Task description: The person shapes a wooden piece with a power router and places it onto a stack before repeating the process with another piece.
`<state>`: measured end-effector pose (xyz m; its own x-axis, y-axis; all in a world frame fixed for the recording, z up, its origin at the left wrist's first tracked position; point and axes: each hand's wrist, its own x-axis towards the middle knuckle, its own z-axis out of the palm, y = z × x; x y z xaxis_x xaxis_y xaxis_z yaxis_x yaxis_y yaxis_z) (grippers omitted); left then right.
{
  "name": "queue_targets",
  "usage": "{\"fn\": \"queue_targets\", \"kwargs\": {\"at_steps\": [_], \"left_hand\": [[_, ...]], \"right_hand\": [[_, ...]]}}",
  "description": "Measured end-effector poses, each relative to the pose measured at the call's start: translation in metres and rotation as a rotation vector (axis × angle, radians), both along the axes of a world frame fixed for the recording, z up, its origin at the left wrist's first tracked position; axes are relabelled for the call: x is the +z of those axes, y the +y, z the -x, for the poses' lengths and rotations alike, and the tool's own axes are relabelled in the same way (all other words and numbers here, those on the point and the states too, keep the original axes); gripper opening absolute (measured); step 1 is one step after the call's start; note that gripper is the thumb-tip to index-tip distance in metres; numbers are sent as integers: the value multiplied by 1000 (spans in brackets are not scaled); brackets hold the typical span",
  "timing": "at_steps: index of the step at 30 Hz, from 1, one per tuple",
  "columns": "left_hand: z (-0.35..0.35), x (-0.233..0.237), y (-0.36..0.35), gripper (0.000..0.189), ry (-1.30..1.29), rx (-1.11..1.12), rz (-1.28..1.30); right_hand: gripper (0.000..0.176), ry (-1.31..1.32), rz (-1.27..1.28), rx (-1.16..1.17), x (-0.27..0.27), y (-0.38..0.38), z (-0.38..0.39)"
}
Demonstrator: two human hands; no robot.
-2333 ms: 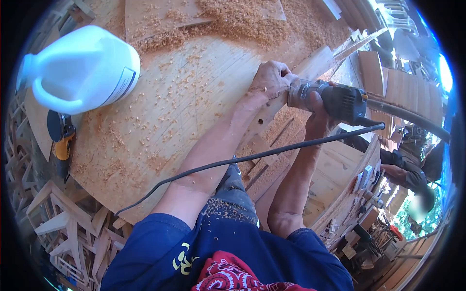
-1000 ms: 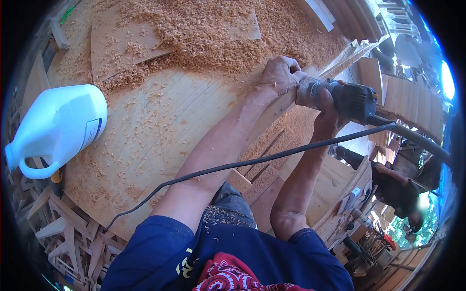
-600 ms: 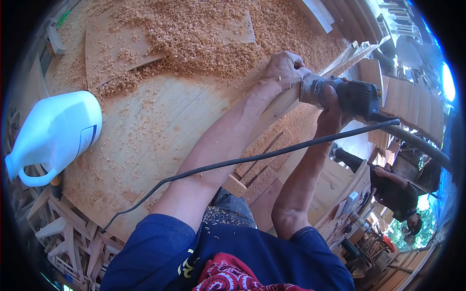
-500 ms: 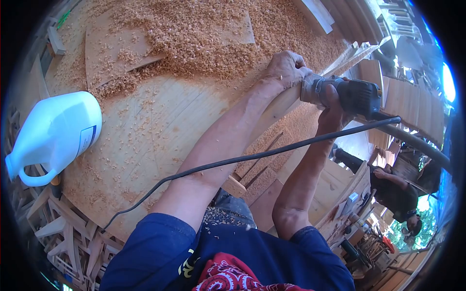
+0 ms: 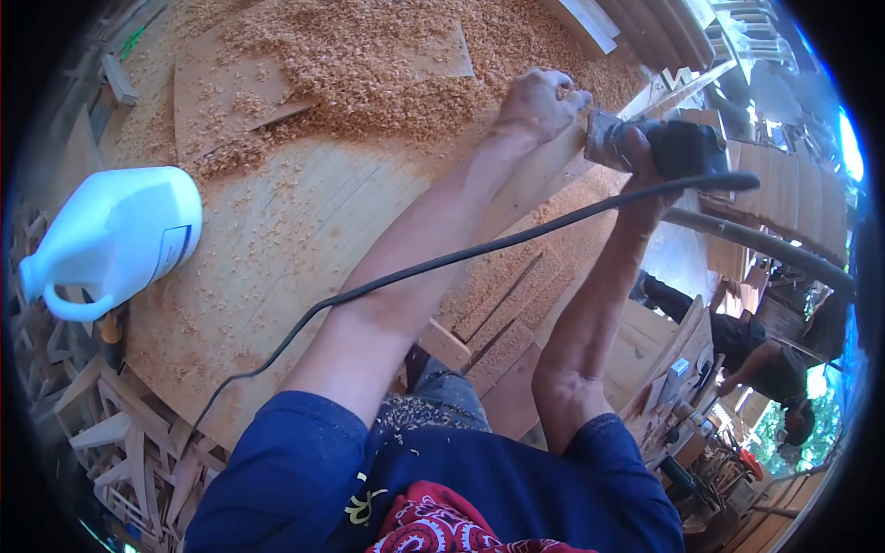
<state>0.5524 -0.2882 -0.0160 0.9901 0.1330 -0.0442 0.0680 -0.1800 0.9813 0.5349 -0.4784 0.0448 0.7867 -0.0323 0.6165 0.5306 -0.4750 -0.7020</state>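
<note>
In the head view, my right hand (image 5: 645, 157) is wrapped round a handheld trim router (image 5: 682, 147) with a dark body and a pale, see-through base. The router is tipped on its side at the edge of a long wooden piece (image 5: 544, 177). My left hand (image 5: 539, 103) is closed at the far end of that piece, its fingertips a short way left of the router's base. What lies inside its fingers is mostly hidden. A black power cord (image 5: 442, 269) runs from the router across my left forearm.
Wood shavings (image 5: 387, 69) heap over the table (image 5: 267, 304) around a thin board (image 5: 230, 92). A white jug (image 5: 124, 235) stands at the left, above stacked wooden parts (image 5: 129, 442). Another person (image 5: 774, 369) bends at the right, near a tool-covered bench.
The router has shifted right and upward in my right hand, away from my left fingertips. My left hand has moved slightly up. The view has shifted a little.
</note>
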Motion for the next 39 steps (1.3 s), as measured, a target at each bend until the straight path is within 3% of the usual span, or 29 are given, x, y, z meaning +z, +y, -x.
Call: {"fn": "queue_targets", "kwargs": {"at_steps": [2,3,4,5,7,9,11,13,17,22,28,31,33,34,39], "left_hand": [[41,16,35,57,-97,54,-51],[84,18,54,62,-109,78,-80],[132,19,70,60,-81,71,-191],[162,25,89,59,-113,75,-310],[239,22,113,69,-193,49,-308],[313,69,132,80,110,-86,-528],[372,76,140,95,275,-193,-645],[425,62,142,100,194,-151,-697],[462,41,154,104,167,-138,-712],[465,27,159,90,-12,-138,-752],[475,40,164,89,73,-257,-469],[478,45,174,87,-84,-278,-212],[482,46,182,85,124,-310,0],[483,40,186,85,201,-323,61],[490,19,201,89,514,-349,515]], "right_hand": [[42,118,-90,-101,4,-1,35],[39,199,-306,-151,13,12,65],[38,272,-343,-157,17,10,100],[37,268,-301,-126,28,15,116],[41,287,-227,-80,44,20,150],[49,332,-160,-50,55,21,187],[56,422,-141,-47,74,39,227],[61,483,-154,-65,81,50,263],[66,557,-234,-73,100,82,328],[70,535,-238,-78,106,105,392],[69,554,-239,-53,126,116,440],[65,531,-173,-73,134,116,449],[63,487,-45,-59,139,113,450],[62,551,-224,-47,142,119,451],[65,583,-163,-32,140,111,461]]}}
